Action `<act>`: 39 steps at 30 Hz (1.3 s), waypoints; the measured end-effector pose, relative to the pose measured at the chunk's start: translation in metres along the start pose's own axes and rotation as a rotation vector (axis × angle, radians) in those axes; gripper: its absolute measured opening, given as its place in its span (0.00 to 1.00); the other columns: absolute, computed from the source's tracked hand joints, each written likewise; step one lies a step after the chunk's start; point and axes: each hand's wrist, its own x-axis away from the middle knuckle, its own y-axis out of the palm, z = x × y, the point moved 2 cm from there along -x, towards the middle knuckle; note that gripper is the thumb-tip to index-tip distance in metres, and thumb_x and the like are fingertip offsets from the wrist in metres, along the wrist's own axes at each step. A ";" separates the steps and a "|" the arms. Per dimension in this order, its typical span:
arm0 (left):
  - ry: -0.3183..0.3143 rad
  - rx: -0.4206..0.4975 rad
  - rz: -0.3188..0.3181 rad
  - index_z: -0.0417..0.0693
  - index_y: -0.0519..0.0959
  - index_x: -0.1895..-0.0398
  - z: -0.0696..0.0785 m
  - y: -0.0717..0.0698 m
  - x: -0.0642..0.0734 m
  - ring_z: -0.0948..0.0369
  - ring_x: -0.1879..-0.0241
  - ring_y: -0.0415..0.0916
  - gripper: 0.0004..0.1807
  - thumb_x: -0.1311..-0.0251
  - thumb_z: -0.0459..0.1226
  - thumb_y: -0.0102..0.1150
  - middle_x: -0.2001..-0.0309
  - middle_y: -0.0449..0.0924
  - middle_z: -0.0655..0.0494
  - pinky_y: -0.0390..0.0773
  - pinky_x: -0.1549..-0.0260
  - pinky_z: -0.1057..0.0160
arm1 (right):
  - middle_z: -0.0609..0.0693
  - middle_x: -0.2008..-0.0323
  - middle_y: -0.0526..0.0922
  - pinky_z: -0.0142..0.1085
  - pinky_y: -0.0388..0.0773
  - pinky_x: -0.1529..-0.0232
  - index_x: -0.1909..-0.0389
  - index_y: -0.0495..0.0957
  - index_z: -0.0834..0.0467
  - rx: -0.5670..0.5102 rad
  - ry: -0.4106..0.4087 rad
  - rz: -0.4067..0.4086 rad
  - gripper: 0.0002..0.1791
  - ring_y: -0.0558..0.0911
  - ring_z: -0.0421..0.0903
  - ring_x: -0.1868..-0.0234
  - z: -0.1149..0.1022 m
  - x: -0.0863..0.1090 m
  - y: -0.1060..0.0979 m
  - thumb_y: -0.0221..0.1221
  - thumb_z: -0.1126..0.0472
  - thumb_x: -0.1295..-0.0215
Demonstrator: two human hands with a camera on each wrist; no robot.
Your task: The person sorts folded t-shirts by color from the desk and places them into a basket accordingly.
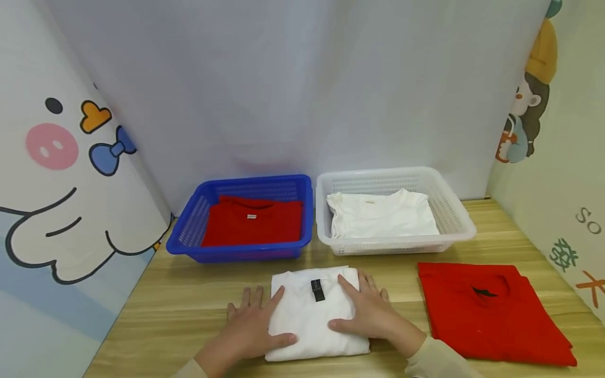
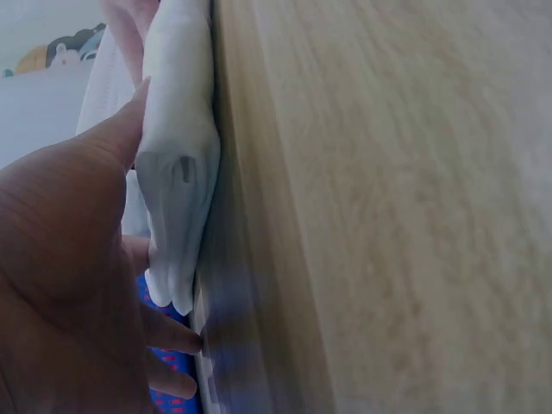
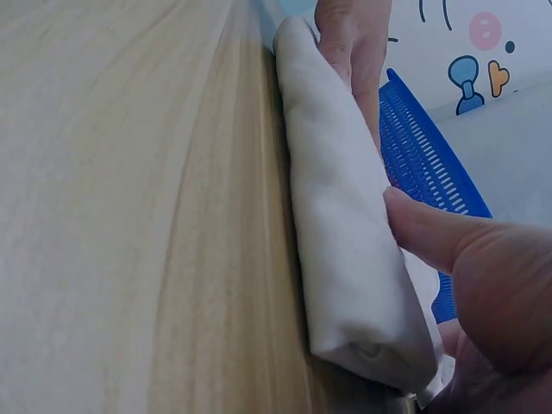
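A folded white T-shirt (image 1: pixel 307 320) with a black neck label lies flat on the wooden table in front of me. At its left edge is my left hand (image 1: pixel 250 325), fingers straight and spread, thumb resting on the fabric. My right hand (image 1: pixel 366 310) lies along the right edge, thumb and forefinger stretched over the top and the other fingers beside the side. Both wrist views show the shirt's thick folded layers (image 2: pixel 177 172) low on the table, with the right thumb (image 3: pixel 423 224) touching the cloth.
Behind the shirt stand a blue basket (image 1: pixel 241 253) holding folded red shirts (image 1: pixel 255 226) and a white basket (image 1: pixel 397 245) holding folded white shirts (image 1: pixel 383 215). Another folded red shirt (image 1: pixel 491 320) lies on the table (image 1: pixel 160 315) at the right. A pale curtain (image 1: pixel 302 89) closes the back.
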 end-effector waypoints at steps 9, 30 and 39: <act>0.066 0.006 -0.030 0.57 0.53 0.24 0.001 0.007 -0.006 0.35 0.30 0.46 0.61 0.59 0.79 0.46 0.28 0.52 0.39 0.50 0.45 0.24 | 0.73 0.29 0.46 0.73 0.39 0.40 0.27 0.59 0.48 -0.068 -0.042 -0.013 0.53 0.44 0.66 0.28 0.001 -0.002 0.002 0.68 0.34 0.54; -0.046 1.337 -0.038 0.38 0.65 0.33 0.002 0.009 -0.038 0.56 0.56 0.75 0.36 0.47 0.25 0.64 0.49 0.74 0.41 0.78 0.59 0.59 | 0.61 0.41 0.69 0.42 0.78 0.55 0.32 0.66 0.57 -1.005 0.098 -0.036 0.39 0.78 0.50 0.54 0.010 -0.011 -0.005 0.68 0.68 0.46; 0.007 1.373 -0.066 0.40 0.62 0.31 0.001 0.015 -0.046 0.53 0.50 0.71 0.36 0.46 0.21 0.57 0.44 0.69 0.40 0.76 0.53 0.59 | 0.61 0.48 0.74 0.43 0.80 0.58 0.34 0.67 0.59 -1.025 0.078 -0.118 0.34 0.81 0.51 0.60 0.018 -0.014 -0.006 0.66 0.68 0.43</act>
